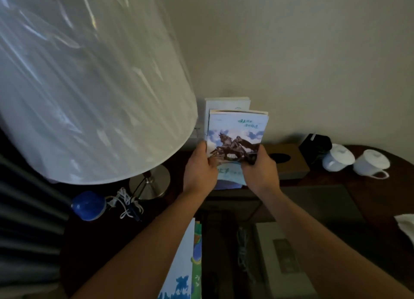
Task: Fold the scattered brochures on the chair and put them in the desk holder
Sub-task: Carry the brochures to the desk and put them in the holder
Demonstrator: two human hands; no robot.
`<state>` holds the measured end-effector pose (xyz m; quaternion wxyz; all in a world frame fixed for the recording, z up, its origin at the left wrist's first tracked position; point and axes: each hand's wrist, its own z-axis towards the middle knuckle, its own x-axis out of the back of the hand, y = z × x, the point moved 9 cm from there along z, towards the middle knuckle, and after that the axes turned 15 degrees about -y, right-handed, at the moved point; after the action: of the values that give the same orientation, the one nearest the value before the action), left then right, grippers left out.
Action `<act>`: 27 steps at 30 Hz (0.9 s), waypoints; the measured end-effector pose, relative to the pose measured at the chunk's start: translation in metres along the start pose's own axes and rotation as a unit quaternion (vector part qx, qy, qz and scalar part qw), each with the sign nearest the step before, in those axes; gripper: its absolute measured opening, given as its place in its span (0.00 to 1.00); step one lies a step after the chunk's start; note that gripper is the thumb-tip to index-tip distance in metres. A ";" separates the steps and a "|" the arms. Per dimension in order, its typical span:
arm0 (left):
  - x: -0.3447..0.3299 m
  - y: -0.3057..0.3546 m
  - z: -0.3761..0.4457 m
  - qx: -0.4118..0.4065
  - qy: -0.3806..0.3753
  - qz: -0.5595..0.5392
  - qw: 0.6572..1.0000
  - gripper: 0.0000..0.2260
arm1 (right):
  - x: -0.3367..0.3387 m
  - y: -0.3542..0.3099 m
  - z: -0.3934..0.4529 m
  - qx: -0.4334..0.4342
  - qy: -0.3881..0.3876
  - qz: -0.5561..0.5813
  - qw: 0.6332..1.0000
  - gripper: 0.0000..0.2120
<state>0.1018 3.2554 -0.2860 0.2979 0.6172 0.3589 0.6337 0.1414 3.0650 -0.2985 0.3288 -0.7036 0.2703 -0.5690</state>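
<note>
Blue-and-white folded brochures, horse-statue cover facing out: stood upright at the far edge of the dark worktop, against the wall. Left hand grips their left edge, right hand the right edge, fingers curled round the stack. Desk holder: hidden behind hands and paper, cannot be made out. More brochures, near centre, cut off by the frame's lower edge. White lampshade at left, blurred. Two white lidded cups at far right.
</note>
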 end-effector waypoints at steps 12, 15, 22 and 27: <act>0.008 0.020 0.098 0.039 0.096 0.008 0.995 0.10 | 0.029 -0.024 0.122 0.076 -0.055 -0.004 0.996 0.18; 0.001 0.002 0.106 0.051 0.089 -0.002 0.995 0.09 | 0.014 -0.016 0.138 0.062 -0.079 -0.013 0.995 0.17; -0.016 -0.045 0.114 0.096 0.046 0.009 0.994 0.10 | -0.019 0.014 0.146 0.029 -0.115 -0.047 0.992 0.11; -0.025 -0.057 0.109 0.142 0.046 0.072 0.986 0.12 | -0.029 0.020 0.140 0.006 -0.099 -0.062 0.993 0.12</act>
<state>0.2078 3.2769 -0.3491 0.1442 0.6478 0.4128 0.6238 0.2725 3.0958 -0.3508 0.3223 -0.7700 0.1891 -0.5171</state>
